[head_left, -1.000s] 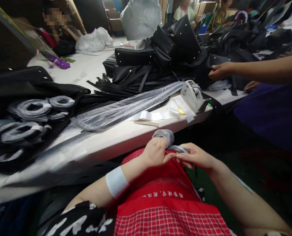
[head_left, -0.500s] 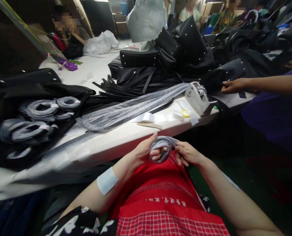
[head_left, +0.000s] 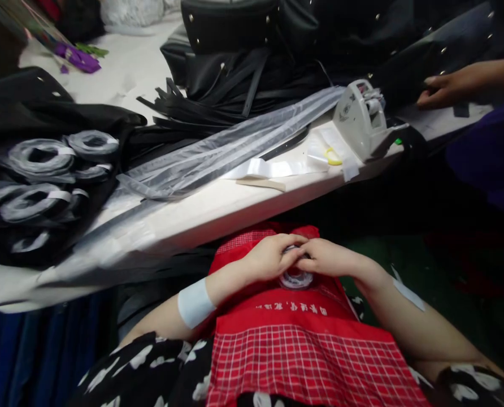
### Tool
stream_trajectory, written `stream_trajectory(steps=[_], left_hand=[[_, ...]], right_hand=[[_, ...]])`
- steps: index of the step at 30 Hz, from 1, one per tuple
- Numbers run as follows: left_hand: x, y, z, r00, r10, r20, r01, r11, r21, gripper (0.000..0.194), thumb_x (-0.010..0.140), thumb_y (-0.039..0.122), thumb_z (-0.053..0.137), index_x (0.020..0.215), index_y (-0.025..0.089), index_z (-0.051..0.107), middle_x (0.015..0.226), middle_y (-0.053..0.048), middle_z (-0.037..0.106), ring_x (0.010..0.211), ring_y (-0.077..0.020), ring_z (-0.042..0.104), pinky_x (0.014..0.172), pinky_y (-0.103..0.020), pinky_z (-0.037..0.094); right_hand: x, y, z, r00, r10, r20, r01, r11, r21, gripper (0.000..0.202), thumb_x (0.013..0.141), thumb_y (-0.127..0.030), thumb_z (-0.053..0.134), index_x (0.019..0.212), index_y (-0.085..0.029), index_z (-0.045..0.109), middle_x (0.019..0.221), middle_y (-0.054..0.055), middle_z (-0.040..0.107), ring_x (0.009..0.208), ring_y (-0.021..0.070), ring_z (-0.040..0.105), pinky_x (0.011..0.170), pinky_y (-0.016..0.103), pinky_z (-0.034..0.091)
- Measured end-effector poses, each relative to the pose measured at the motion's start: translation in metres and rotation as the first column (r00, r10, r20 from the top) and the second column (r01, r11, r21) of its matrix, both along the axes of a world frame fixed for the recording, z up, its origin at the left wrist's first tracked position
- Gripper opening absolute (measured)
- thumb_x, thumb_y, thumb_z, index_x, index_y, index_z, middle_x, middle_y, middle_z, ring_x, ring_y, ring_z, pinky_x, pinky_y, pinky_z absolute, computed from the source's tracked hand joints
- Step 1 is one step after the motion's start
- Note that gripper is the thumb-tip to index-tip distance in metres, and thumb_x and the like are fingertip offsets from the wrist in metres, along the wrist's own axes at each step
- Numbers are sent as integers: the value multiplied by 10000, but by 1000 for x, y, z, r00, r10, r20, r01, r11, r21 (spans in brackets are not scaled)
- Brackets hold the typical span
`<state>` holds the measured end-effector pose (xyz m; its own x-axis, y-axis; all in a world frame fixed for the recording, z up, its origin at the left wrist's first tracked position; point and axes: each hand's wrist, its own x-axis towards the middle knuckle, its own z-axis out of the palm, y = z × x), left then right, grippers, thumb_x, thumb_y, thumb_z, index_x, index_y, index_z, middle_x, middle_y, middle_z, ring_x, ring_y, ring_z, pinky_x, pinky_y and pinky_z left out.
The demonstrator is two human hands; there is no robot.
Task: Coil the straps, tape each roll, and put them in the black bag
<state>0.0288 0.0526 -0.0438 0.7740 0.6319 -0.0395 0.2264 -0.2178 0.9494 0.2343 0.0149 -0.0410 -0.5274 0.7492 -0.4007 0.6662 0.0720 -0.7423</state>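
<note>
A small coil of strap in clear plastic is held low against the red apron. My left hand is closed over its top from the left, fingers bent. My right hand grips it from the other side, and the fingers of both hands meet and overlap. Most of the coil is hidden under them; only its lower curve shows. Beyond my hands, long plastic-sleeved straps lie along the white table.
Several wrapped coils with white bands sit on black material at left. A tape dispenser stands at the table edge, near white strips and a yellow ring. Behind are black straps and bags. A co-worker's hand is at right.
The coil has been brought lower and nearer my body. My hands, apart on either side of it before, have come together over it. My view has tilted downward.
</note>
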Motion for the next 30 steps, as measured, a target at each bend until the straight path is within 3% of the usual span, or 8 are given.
stream_trajectory(steps=[4,7,10,17,22,24,26,30], left_hand=[[-8,-21,-16,996,83,-21,-81,993,84,323,973,322,417,1125,185,667,1061,-77,707,982,-187,635,924,-312,472],[-22,-31,-31,965,263,10,-263,965,-13,342,977,352,405,1074,170,679,1001,-79,703,937,-177,638,897,-303,489],[-34,-27,-35,960,280,12,-273,945,-180,337,967,367,427,1045,148,672,999,-86,702,920,-178,646,863,-294,502],[-44,-9,-21,999,39,-24,-40,999,-20,259,920,307,529,1057,184,710,980,-65,721,901,-171,636,851,-268,469],[-48,-19,-35,978,173,-115,-178,983,-35,274,928,313,509,997,193,746,844,-52,722,767,-158,615,732,-251,456],[-50,-21,-39,962,243,-127,-255,963,-87,286,928,326,505,987,187,748,867,-58,730,790,-164,623,759,-257,461],[-53,-21,-39,952,281,-118,-296,947,-129,295,926,340,506,1001,185,746,904,-62,738,818,-167,632,793,-262,467],[-53,-20,-36,941,313,-127,-330,933,-146,292,915,348,514,998,197,750,928,-57,744,842,-173,639,823,-268,474]], right_hand=[[-8,-16,-18,986,-63,-152,44,991,-126,387,847,-471,618,1074,-164,682,1002,68,731,853,227,661,761,297,484],[-15,-25,-29,972,-138,-192,102,977,-188,436,841,-486,634,1132,-163,658,1026,73,721,885,233,653,802,314,481],[-23,-24,-32,957,-201,-207,151,961,-233,385,868,-468,605,1079,-154,675,968,61,722,849,223,648,761,295,481],[-44,2,-16,968,-64,-244,4,971,-239,319,850,-438,640,1019,-176,706,941,24,735,827,205,659,722,258,473],[-41,40,13,998,-44,-43,44,999,-10,256,848,-429,646,924,-194,714,812,23,721,704,170,642,637,245,465],[-41,64,24,978,-195,-69,206,944,257,210,897,-376,587,923,-201,699,860,39,714,776,179,648,713,267,484],[-44,89,25,948,-294,-121,313,799,514,178,915,-321,559,950,-206,691,921,60,704,875,204,644,813,311,487],[-59,124,-1,937,-348,-29,241,583,776,204,882,-276,607,1053,-198,688,994,98,672,956,251,603,877,372,474]])
